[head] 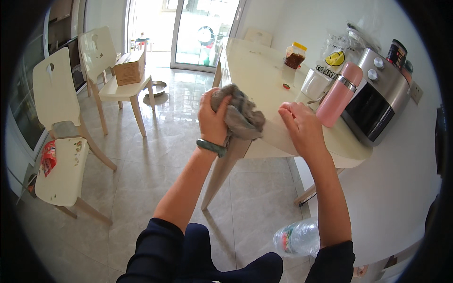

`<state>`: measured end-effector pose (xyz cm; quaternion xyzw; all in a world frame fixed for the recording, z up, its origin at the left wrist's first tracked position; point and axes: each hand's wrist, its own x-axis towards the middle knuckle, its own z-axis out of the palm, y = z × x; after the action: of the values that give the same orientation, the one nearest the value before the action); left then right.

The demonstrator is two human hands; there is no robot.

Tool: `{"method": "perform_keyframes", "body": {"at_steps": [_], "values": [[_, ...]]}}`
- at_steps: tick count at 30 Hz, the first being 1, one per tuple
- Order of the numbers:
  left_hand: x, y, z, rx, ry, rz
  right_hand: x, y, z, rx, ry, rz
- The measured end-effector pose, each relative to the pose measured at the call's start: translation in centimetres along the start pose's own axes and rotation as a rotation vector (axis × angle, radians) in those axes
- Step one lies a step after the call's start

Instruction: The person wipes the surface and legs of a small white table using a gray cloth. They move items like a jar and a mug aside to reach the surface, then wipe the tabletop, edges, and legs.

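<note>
My left hand (213,116) wears a green bangle and grips a crumpled grey cloth (244,118) at the near left edge of the cream table (260,85). Over the near part of the tabletop, my right hand (300,123) has its fingers curled in, with no object visible in it. A pink vacuum flask (338,97) stands just right of that hand, and a white mug (314,85) is behind it. Farther back on the table are a small red bottle cap (286,86) and a jar with a yellow lid (295,56).
A silver countertop oven (377,93) stands by the wall, beside plastic bags (336,56). A large plastic bottle (297,237) lies on the floor. Left are two chairs, one holding a cardboard box (129,69), the other a red packet (48,158). A metal bowl (159,87) is on the floor.
</note>
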<state>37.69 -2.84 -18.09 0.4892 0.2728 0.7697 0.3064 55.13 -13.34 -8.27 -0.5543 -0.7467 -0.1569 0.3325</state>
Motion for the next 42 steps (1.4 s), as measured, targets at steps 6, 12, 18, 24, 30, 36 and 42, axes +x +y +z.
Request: {"method": "perform_keyframes", "body": {"at_steps": [6, 12, 18, 24, 30, 36, 42], "values": [[-6.0, 1.8, 1.6, 0.415, -0.043, 0.495, -0.1, 0.8, 1.6, -0.163, 0.008, -0.072], [-3.0, 0.7, -0.7, 0.209, -0.144, 0.181, -0.2, 0.3, 1.7, -0.141, 0.014, -0.051], [-4.1, 0.5, -0.3, 0.096, -0.117, 0.035, -0.1, 0.6, 1.3, -0.143, -0.033, -0.006], [-3.8, -0.5, -0.5, 0.254, -0.087, 0.214, -0.2, 0.6, 1.6, -0.138, -0.029, -0.007], [-1.5, -5.0, -3.6, 0.051, -0.102, -0.144, 0.3, -0.1, 1.4, -0.132, -0.022, -0.003], [-5.1, 1.4, 0.4, 0.256, -0.075, 0.373, -0.2, 0.5, 1.7, -0.162, 0.014, -0.040], [-9.8, -4.9, -3.5, 0.419, -0.187, 0.350, -0.1, 0.1, 2.2, -0.158, 0.026, -0.107]]}}
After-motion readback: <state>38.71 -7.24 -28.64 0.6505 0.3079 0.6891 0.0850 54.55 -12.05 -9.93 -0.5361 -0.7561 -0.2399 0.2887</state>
